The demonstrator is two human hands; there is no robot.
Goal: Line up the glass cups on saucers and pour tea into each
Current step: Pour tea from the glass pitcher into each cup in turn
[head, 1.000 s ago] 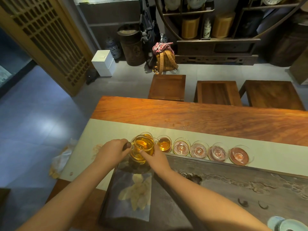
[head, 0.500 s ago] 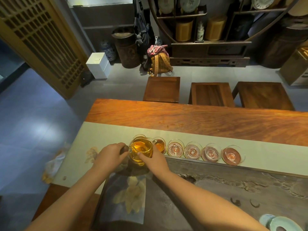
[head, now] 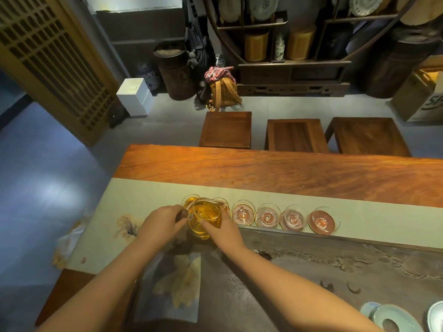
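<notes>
Your left hand (head: pixel 165 222) grips the pitcher (head: pixel 205 218) handle, your right hand (head: pixel 221 232) steadying its side; it has shifted onto the second cup (probably filling), four cups (head: pixel 285 216) remain empty.

The left hand (head: pixel 163 221) grips the dark handle of a clear glass pitcher of amber tea (head: pixel 205 218); the right hand (head: pixel 224 232) steadies its side above gold-rimmed glass cups (head: pixel 267 215) lined along the wooden counter (head: pixel 275 171).

One head-worn wide-angle view looks forward and steeply down, close over the table (head: pixel 275 171).
</notes>
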